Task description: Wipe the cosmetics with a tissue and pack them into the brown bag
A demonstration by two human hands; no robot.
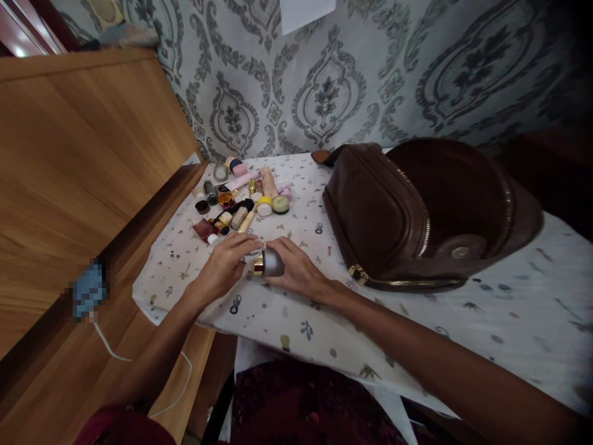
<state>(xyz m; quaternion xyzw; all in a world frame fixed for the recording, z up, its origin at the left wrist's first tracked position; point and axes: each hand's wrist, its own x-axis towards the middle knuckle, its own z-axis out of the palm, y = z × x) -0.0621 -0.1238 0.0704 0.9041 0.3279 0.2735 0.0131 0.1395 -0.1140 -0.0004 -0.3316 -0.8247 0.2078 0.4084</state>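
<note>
A silver-grey bottle with a gold collar (pixel 273 262) lies on its side just above the white patterned cloth, its gold end toward the left. My right hand (pixel 299 269) is wrapped around its grey body. At the gold end, my left hand (pixel 225 266) is closed, fingers bent over a small white tissue-like piece (pixel 257 248) that touches the bottle. Exactly what that piece is cannot be made out. Just beyond my hands sits a cluster of cosmetics, among them a green-lidded jar (pixel 280 204), a yellow-and-pink jar (pixel 264 206), a peach tube (pixel 268 182) and a dark red pouch-like item (pixel 204 230).
A large brown leather bag (pixel 370 216) with gold zips stands at the right, its top gaping. The patterned cloth (pixel 310 340) covers the surface up to the curtain (pixel 324 93). A wooden panel (pixel 92 123) rises at the left, with a white cable (pixel 109 346) below.
</note>
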